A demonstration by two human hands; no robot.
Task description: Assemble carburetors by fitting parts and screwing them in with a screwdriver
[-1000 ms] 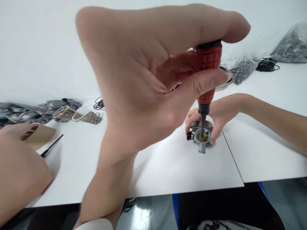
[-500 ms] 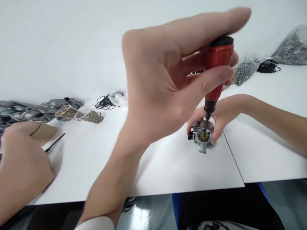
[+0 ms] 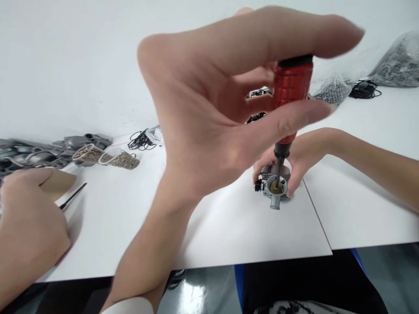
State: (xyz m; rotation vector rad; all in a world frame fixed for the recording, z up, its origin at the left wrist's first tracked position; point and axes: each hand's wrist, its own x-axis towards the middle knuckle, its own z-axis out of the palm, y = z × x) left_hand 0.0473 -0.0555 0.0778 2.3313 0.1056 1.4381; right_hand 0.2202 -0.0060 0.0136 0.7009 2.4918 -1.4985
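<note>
My left hand point(image 3: 209, 113) is raised large in the middle, its fingers and thumb round the red handle of a screwdriver point(image 3: 292, 83) with a black cap. The index finger stretches across the top of the cap. The screwdriver stands nearly upright, its tip down in the round bore of a small metal carburetor point(image 3: 275, 205), over a brass-coloured disc. Any screw under the tip is too small to make out. My right hand point(image 3: 299, 161) grips the carburetor from behind and the right side, holding it on the white table. A black knob sticks out on its left.
At left, another person's hand point(image 3: 32, 213) is beside a brown cardboard piece point(image 3: 60, 185) and a thin black tool point(image 3: 73, 196). Behind are grey metal parts point(image 3: 42, 152), plastic cups point(image 3: 121, 159) of small hardware and black rings point(image 3: 142, 139). Bagged parts point(image 3: 399, 61) lie at back right.
My left hand has shifted slightly left and looks larger, and the screwdriver handle has swung left, more upright. The tip stays in the bore. My right hand keeps its grip on the carburetor.
</note>
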